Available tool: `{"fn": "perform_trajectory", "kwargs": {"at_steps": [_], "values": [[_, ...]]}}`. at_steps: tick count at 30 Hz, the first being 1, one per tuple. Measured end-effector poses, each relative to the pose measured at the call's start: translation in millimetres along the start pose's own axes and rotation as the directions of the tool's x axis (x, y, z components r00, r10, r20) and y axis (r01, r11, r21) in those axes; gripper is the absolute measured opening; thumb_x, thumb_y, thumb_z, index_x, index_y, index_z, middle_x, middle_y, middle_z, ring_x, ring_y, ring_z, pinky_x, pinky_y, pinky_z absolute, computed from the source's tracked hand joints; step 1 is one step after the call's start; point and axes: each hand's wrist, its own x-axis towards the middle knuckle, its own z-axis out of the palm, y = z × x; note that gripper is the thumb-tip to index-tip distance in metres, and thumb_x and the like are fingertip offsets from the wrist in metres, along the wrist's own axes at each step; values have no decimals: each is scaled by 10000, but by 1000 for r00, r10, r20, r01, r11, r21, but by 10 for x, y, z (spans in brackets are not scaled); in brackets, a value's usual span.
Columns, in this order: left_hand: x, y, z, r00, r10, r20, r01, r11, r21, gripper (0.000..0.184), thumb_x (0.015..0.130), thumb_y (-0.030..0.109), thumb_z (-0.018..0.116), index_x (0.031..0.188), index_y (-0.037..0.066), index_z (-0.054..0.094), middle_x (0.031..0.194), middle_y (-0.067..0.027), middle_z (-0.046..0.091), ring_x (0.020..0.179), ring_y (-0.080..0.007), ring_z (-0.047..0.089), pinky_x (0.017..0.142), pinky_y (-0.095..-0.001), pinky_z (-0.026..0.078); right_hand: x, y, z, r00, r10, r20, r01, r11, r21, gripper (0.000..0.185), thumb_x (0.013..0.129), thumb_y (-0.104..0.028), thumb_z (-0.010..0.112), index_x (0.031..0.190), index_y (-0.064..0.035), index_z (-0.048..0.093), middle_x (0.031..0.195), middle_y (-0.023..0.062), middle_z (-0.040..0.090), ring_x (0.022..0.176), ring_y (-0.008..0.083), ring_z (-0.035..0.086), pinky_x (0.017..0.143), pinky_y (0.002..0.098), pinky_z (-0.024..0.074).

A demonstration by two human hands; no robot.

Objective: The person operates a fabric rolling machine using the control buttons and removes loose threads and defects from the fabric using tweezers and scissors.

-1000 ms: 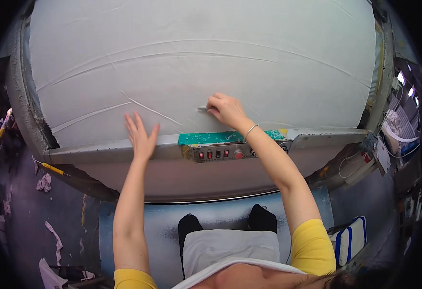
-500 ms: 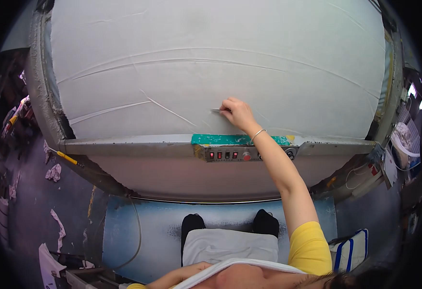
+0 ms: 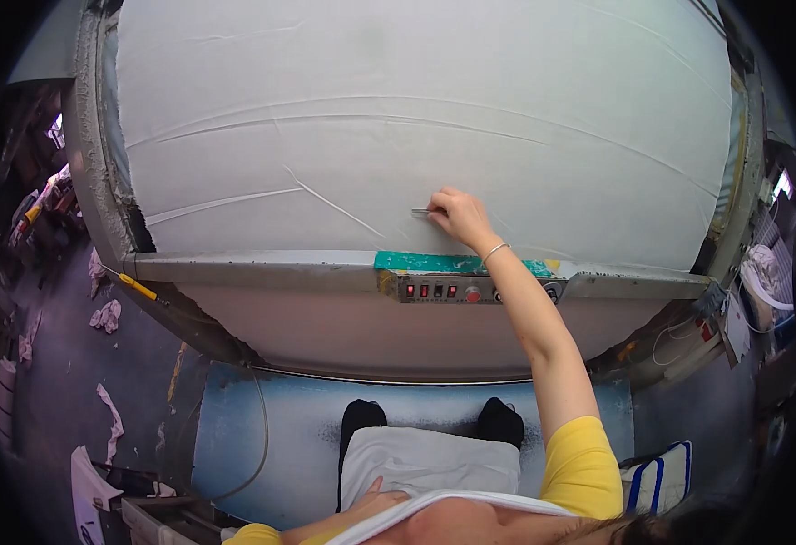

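Note:
My right hand (image 3: 459,218) is closed in a pinch on a thin silver tool (image 3: 420,211) that looks like tweezers. Its tip points left and lies at the surface of a wide sheet of white fabric (image 3: 262,163). Creases run across the fabric to the left of the hand and above it. Below the wrist, the forearm passes over the panel at the machine's front edge. My left hand (image 3: 375,500) rests low at my lap against the white apron (image 3: 443,454), fingers partly in sight and stretched out, with nothing seen in it.
A control panel (image 3: 439,291) with red-lit switches sits under a strip of green tape (image 3: 434,262) on the metal front rail (image 3: 262,262). A yellow-handled tool (image 3: 137,287) hangs at the rail's left end. Cloth scraps (image 3: 105,315) lie on the left floor.
The whole view has shifted slightly, moving the machine right in the picture. My right hand keeps its pinch near the same spot on the fabric. A left-hand finger now shows raised against the apron.

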Motion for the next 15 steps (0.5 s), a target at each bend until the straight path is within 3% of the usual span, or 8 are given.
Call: {"fn": "perform_trajectory", "kwargs": {"at_steps": [3, 4, 7, 8, 11, 15], "values": [[29, -98, 326, 938, 25, -346, -53, 996, -72, 436, 899, 259, 465, 1319, 153, 520, 1244, -60, 594, 1139, -176, 603, 940, -726, 288, -17, -20, -14, 1000, 6, -28, -6, 1000, -1, 62, 797, -108, 675, 815, -108, 615, 818, 57, 609, 763, 294, 624, 624, 411, 492], [66, -106, 328, 939, 26, -344, -54, 996, -73, 436, 899, 259, 465, 1319, 153, 520, 1244, -60, 594, 1139, -176, 603, 940, -726, 288, -1, -6, -14, 1000, -8, -17, 7, 1000, -15, 62, 797, -108, 674, 814, -107, 614, 818, 57, 609, 763, 295, 624, 625, 412, 492], [202, -41, 295, 995, -3, -100, 26, 974, 227, 418, 898, 249, 452, 1297, 157, 536, 1242, -50, 597, 1109, -151, 614, 906, -660, 343, 7, 23, 17, 1000, -25, 10, 26, 999, -38, 64, 798, -108, 674, 813, -104, 613, 817, 58, 608, 761, 298, 624, 626, 414, 493], [240, -23, 270, 995, -4, -97, 26, 974, 223, 418, 898, 249, 452, 1297, 157, 536, 1242, -50, 597, 1109, -151, 614, 906, -660, 343, 3, 31, 26, 1000, 16, -9, -15, 999, 29, 67, 797, -107, 675, 812, -101, 611, 818, 60, 609, 763, 299, 626, 629, 414, 495], [358, 40, 51, 970, -128, 208, 73, 965, 253, 419, 865, 270, 493, 1266, 179, 576, 1198, -44, 626, 1045, -161, 649, 857, -584, 379, 17, -2, 9, 995, 91, -38, -84, 984, 160, 73, 795, -105, 678, 811, -94, 608, 821, 65, 611, 768, 302, 628, 634, 415, 498], [234, 85, 225, 967, -251, 35, 249, 967, 42, 361, 851, 316, 514, 1164, 188, 640, 1134, -64, 655, 994, -209, 677, 809, -564, 386, -3, -28, -24, 999, 34, -2, -34, 999, 31, 90, 790, -104, 687, 819, -85, 604, 828, 72, 612, 779, 301, 631, 646, 413, 501]]}}
